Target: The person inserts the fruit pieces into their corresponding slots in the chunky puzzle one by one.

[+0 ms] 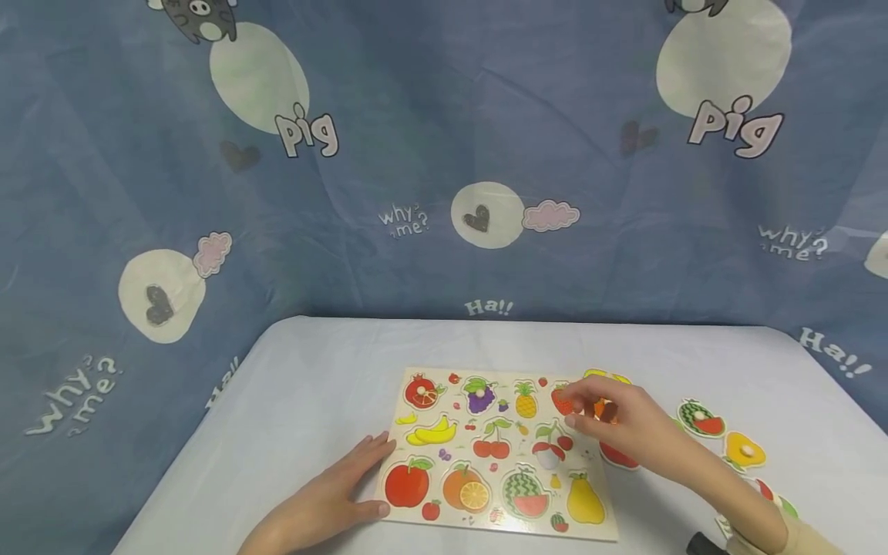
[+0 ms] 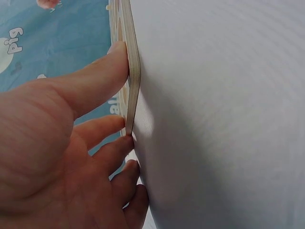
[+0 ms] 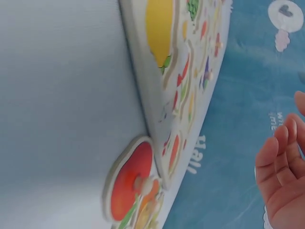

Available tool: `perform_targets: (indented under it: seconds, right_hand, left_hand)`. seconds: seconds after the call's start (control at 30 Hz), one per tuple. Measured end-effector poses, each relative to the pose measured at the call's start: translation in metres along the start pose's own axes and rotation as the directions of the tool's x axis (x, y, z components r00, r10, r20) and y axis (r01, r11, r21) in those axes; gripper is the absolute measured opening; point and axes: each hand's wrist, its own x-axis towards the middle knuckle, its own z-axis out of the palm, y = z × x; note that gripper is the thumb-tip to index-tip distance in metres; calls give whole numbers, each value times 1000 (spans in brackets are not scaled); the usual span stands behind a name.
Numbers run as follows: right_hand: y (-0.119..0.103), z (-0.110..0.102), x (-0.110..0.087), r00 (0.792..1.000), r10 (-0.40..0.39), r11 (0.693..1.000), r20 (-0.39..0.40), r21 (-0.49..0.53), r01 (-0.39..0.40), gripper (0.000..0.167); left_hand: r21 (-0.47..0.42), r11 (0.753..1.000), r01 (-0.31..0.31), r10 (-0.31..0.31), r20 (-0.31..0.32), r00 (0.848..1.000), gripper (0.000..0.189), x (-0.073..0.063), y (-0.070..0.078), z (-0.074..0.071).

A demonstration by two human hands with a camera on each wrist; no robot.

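A fruit puzzle board (image 1: 454,455) with printed apples, bananas, grapes and other fruit lies flat on the white table. My left hand (image 1: 333,486) rests along its left edge. In the left wrist view, the thumb (image 2: 102,76) presses near the board's edge and the fingertips touch its side. Over the upper right part of the board hovers my right hand (image 1: 624,416), its fingertips close to the strawberry (image 1: 560,401). The right wrist view has those fingers (image 3: 281,157) loosely bent, with nothing visible between them.
Right of the board lie loose fruit pieces: a red one (image 3: 131,181) with a small knob, a watermelon (image 1: 701,418), a yellow fruit (image 1: 745,449) and several others partly hidden by my right arm. A dark object (image 1: 704,544) sits at the front edge. A blue printed curtain (image 1: 430,154) hangs behind.
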Motion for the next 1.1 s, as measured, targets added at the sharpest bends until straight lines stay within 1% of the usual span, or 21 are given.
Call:
perform_targets:
  seconds: [0.1,0.3,0.37,0.43,0.63,0.77,0.87,0.9,1.0,1.1]
  right_hand:
    - [1,-2,-9,1000,-21,1000,-20,-18,20,22]
    - [5,-8,-23,987,-131,991,-95,-36,128,23]
    - [8,-11,-27,984,-147,989,-103,-41,144,24]
    - [10,-14,-32,984,-141,990,-107,-39,137,26]
    - [15,-25,-45,990,-77,994,-117,-85,68,29]
    - [18,-30,-51,988,-97,990,-122,-111,84,31]
    - [22,-34,-57,986,-117,989,-118,-105,105,31]
    - [22,-35,-59,987,-111,990,-116,-99,100,30]
    - [25,-39,-65,992,-64,994,-106,-98,54,29]
    - [26,-43,-71,995,4,994,-95,-105,-14,26]
  left_hand:
    - [-15,1000,2,-2,2,1000,87,0,0,1]
    - [-54,999,10,-10,1,1000,87,-1,-1,0]
    - [-57,998,17,-17,0,1000,88,-1,-2,1]
    - [-57,998,21,-21,2,1000,88,0,-2,1]
    - [-52,998,33,-33,2,999,89,2,-1,1]
    - [-55,998,27,-27,1,1000,89,2,-2,0]
    - [-51,999,17,-17,2,1000,89,2,-2,0]
    - [-50,999,14,-14,2,1000,89,2,-3,0]
    - [-48,999,11,-11,2,1000,89,1,-3,1]
    - [-47,999,16,-16,0,1000,88,2,-3,1]
